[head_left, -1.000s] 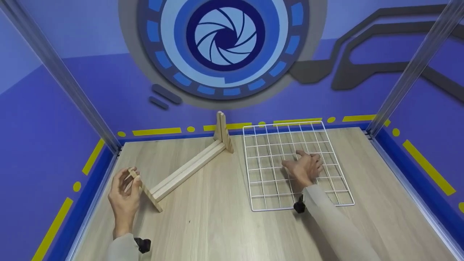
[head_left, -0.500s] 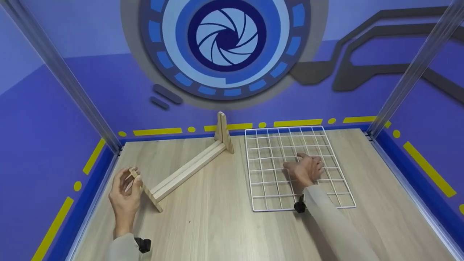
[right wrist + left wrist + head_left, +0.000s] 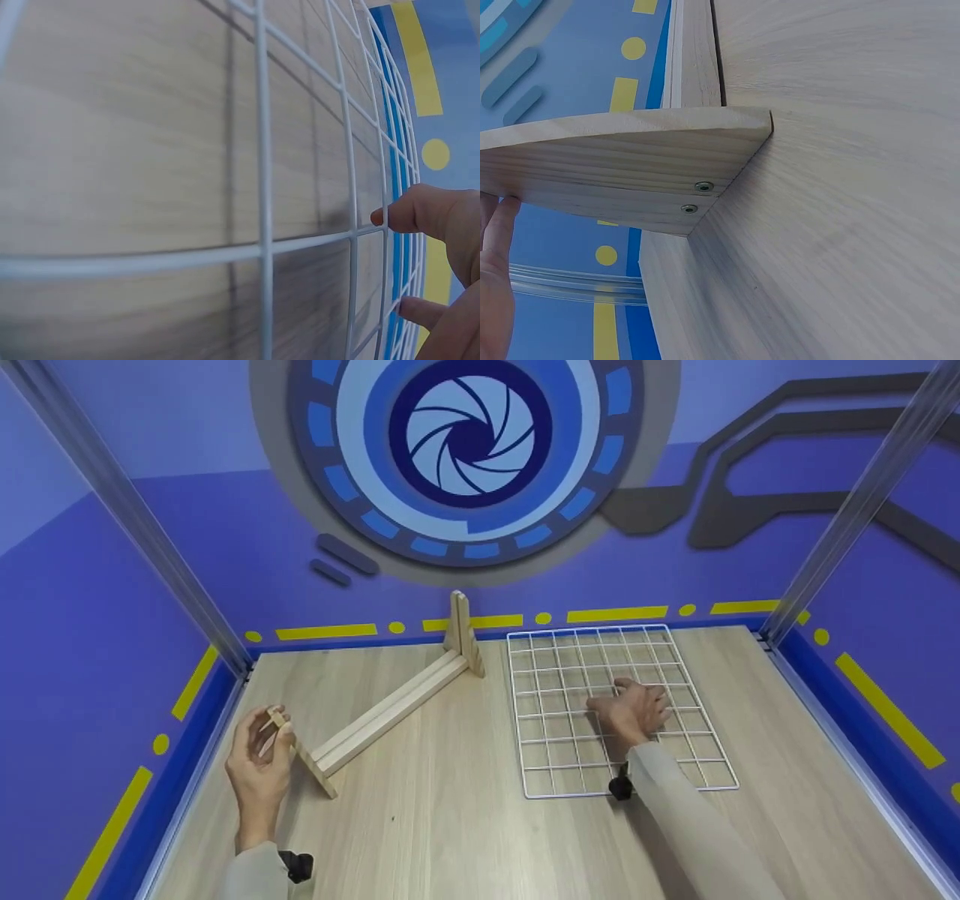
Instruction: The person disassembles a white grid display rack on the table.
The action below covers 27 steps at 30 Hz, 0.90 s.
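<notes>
My left hand (image 3: 259, 769) pinches the top of the near upright of a pale wooden stand (image 3: 390, 714). The stand has two uprights joined by a grooved bar and lies diagonally across the table's left half. In the left wrist view, the near upright's outer face (image 3: 615, 165) shows two screws (image 3: 704, 186) close to the tabletop. A white wire grid panel (image 3: 517, 715) lies low over the right half, its far edge near the back wall. My right hand (image 3: 632, 711) grips its middle from above, with bent fingers. In the right wrist view, fingertips (image 3: 401, 214) reach in among the wires.
The wood-grain table (image 3: 450, 840) is bounded by a blue back wall (image 3: 187, 555) and blue side walls, with metal posts (image 3: 840, 510) at the back corners. The stand's far upright (image 3: 465, 634) rises close to the back wall, left of the grid.
The grid's far edge has come down toward the table, with my right hand staying on its middle. My left hand and the wooden stand hold almost the same place.
</notes>
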### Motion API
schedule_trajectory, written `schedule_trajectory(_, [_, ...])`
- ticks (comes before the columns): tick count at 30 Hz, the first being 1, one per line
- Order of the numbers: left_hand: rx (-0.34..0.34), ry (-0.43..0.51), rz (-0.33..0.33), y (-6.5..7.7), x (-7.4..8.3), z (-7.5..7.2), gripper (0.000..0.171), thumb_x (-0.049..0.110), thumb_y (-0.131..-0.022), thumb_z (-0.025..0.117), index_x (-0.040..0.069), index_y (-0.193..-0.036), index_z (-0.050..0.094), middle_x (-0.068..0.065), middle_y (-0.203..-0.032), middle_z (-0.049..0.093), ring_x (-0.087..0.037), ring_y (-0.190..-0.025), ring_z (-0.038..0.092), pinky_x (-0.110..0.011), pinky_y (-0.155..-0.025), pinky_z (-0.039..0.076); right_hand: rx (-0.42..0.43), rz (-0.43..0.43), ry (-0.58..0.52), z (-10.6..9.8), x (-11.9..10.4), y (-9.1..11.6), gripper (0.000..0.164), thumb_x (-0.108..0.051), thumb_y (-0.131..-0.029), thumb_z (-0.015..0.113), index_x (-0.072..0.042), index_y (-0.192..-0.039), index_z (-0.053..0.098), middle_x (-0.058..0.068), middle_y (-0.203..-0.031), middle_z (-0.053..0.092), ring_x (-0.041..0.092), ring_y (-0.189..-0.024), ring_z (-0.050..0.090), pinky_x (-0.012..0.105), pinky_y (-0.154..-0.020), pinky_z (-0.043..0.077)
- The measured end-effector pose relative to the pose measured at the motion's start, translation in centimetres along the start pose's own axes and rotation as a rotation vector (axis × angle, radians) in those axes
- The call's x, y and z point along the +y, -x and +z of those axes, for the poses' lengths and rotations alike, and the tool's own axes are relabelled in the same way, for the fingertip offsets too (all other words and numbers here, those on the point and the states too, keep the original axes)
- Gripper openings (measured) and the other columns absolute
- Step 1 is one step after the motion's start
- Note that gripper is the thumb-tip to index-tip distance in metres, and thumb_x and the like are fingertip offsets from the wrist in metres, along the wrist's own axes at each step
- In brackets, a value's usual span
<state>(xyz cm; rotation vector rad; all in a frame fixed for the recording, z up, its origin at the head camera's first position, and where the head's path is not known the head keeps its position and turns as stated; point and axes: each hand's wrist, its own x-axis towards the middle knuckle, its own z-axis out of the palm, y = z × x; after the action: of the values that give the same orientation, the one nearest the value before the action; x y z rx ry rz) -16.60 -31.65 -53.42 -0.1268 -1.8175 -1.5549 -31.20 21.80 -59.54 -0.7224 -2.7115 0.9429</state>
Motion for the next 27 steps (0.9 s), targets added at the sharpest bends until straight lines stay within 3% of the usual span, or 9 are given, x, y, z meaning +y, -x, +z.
schedule_trajectory(11, [0.002,-0.065,0.0,0.11,0.3,0.07,0.045,-0.004,-0.092,0.068,-0.004,-0.134,0.054,-0.024,-0.13,0.062,-0.037,-0.118,0.062,-0.021,-0.092,0.055,-0.004,-0.011,-0.025,0.12,0.3,0.05,0.077,-0.041,-0.063,0.088,-0.02,-0.133,0.065,0.024,-0.122,0.044,0.041,-0.11,0.036,0.054,-0.085,0.032])
schedule_trajectory(17, [0.001,-0.033,-0.002,0.08,0.21,0.07,0.044,-0.004,-0.092,0.067,-0.005,-0.134,0.054,-0.022,-0.13,0.062,-0.043,-0.119,0.059,-0.023,-0.094,0.055,-0.006,-0.009,-0.008,0.27,0.38,-0.09,0.078,-0.041,-0.063,0.088,-0.02,-0.134,0.065,0.025,-0.121,0.045,0.041,-0.111,0.036,0.055,-0.087,0.031])
schedule_trajectory(27, [0.007,-0.047,0.004,0.03,0.04,0.04,0.043,-0.004,-0.092,0.068,-0.006,-0.133,0.055,-0.024,-0.13,0.062,-0.038,-0.118,0.062,-0.022,-0.093,0.055,-0.003,-0.008,-0.009,0.49,0.48,-0.22,0.078,-0.04,-0.062,0.089,-0.021,-0.134,0.065,0.023,-0.121,0.045,0.04,-0.111,0.035,0.054,-0.088,0.031])
